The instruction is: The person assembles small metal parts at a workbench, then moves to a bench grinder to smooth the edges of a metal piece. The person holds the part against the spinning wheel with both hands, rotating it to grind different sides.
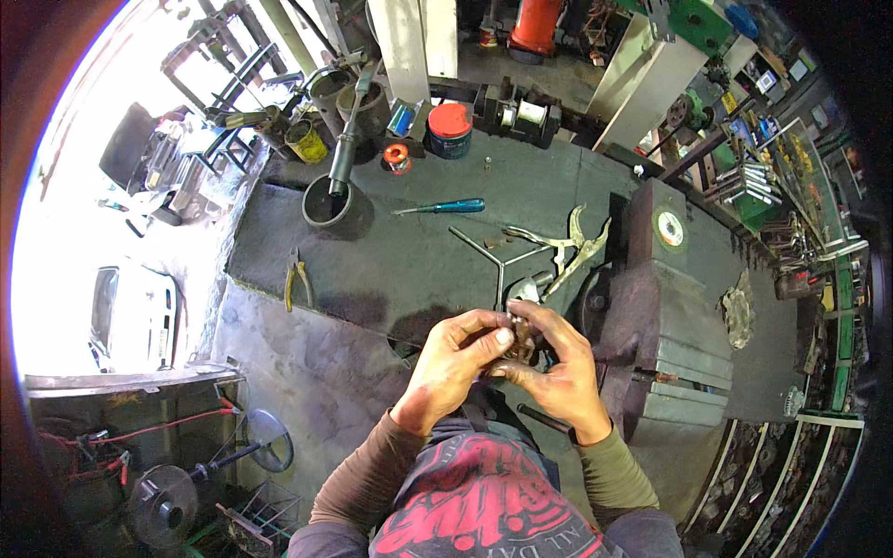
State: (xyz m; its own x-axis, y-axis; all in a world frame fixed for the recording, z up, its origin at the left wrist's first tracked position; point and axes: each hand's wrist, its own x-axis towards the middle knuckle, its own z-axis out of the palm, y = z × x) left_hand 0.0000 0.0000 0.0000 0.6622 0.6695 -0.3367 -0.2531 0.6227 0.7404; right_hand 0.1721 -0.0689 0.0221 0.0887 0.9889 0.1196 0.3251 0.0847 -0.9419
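Observation:
In front of my chest, both hands close round a small rusty-brown metal part (523, 346). Its exact kind is hidden by the fingers. My left hand (451, 365) pinches it between thumb and fingertips, while my right hand (564, 377) grips it from the other side. Just beyond the hands, a Y-shaped wrench (499, 264) lies on the dark workbench (372, 274). Right of it rest large locking pliers (577, 249). A blue-handled screwdriver (458, 205) lies farther back, and pliers with yellow handles (296, 282) lie to the left.
A metal cup (327, 221) holding a long tool stands at the bench's left. Behind are a red-topped tub (450, 128) and a small red-topped spool (397, 158). A bulky grey metal block (665, 325) rises close on the right, with a round disc (669, 228) on top.

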